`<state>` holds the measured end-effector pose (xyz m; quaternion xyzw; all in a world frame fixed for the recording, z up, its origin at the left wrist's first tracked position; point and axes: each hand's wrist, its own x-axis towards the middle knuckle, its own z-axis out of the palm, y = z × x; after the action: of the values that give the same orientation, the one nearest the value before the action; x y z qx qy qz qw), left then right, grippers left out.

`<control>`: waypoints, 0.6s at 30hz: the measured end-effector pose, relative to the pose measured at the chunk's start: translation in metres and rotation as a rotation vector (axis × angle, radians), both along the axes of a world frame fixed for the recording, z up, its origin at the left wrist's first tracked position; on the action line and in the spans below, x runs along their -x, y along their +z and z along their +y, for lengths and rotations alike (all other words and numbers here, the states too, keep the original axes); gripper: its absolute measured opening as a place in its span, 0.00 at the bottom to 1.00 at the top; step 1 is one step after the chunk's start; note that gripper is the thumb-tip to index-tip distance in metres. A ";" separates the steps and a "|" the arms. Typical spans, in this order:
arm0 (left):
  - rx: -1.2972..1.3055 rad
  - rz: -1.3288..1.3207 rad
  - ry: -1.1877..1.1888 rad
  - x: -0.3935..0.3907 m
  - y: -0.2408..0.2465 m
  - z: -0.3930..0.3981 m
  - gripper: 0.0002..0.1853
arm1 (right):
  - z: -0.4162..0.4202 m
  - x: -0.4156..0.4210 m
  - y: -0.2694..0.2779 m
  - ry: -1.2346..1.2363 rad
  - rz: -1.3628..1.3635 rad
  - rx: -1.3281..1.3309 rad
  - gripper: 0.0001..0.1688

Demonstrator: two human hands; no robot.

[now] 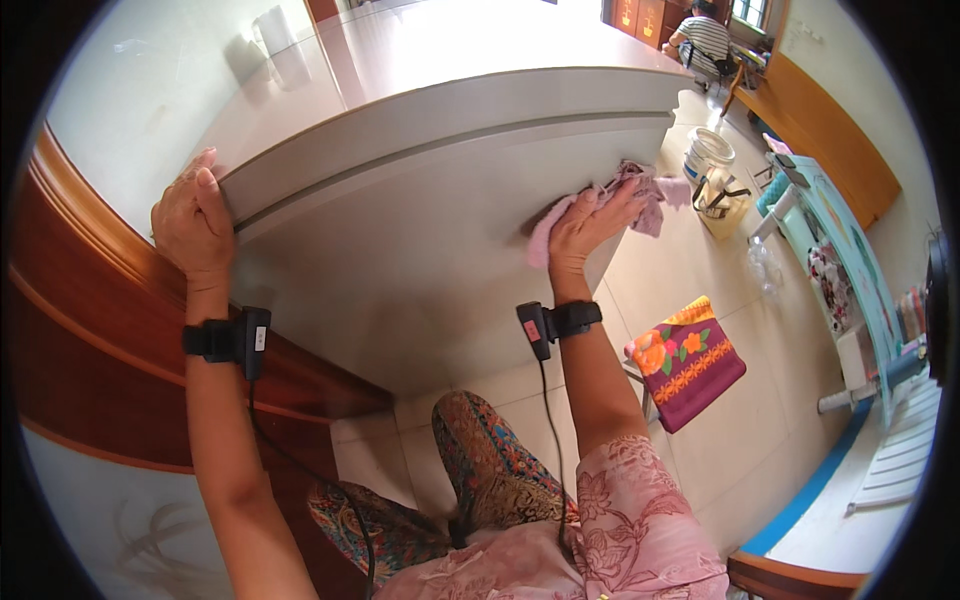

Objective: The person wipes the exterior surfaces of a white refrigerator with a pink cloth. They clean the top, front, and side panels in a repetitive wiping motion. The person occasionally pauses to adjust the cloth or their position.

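Before me stands a white cabinet [420, 247] with a glossy top. My left hand [196, 217] rests on its left corner, fingers bent over the edge, with no object visible in it. At the right part of the cabinet's side panel, my right hand [596, 217] presses a pink cloth [645, 196] flat against the surface. Part of the cloth hangs past the cabinet's right edge. Both wrists wear black straps with small devices and cables.
A stool with a flowered cover [686, 364] stands at the right. Behind it are a white bucket [709, 150], a cloth bag [721, 202] and a glass-topped table [847, 255]. Brown wood trim [112, 217] runs along the left wall. Another person [705, 41] sits far back.
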<state>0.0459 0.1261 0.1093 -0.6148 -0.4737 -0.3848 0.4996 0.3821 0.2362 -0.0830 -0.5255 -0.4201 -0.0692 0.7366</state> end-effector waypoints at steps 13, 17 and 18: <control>0.031 0.026 -0.068 -0.001 0.003 0.007 0.19 | -0.018 0.113 -0.175 0.010 0.547 0.376 0.37; 0.106 -0.080 -0.099 0.004 -0.004 0.001 0.20 | -0.003 0.018 -0.046 0.051 0.217 0.041 0.34; 0.129 -0.103 -0.103 0.002 -0.003 0.001 0.22 | -0.003 0.003 -0.054 0.045 0.215 0.005 0.34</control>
<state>0.0435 0.1273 0.1066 -0.6486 -0.4902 -0.4098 0.4136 0.3792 0.2336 -0.1370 -0.5222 -0.3507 0.0052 0.7774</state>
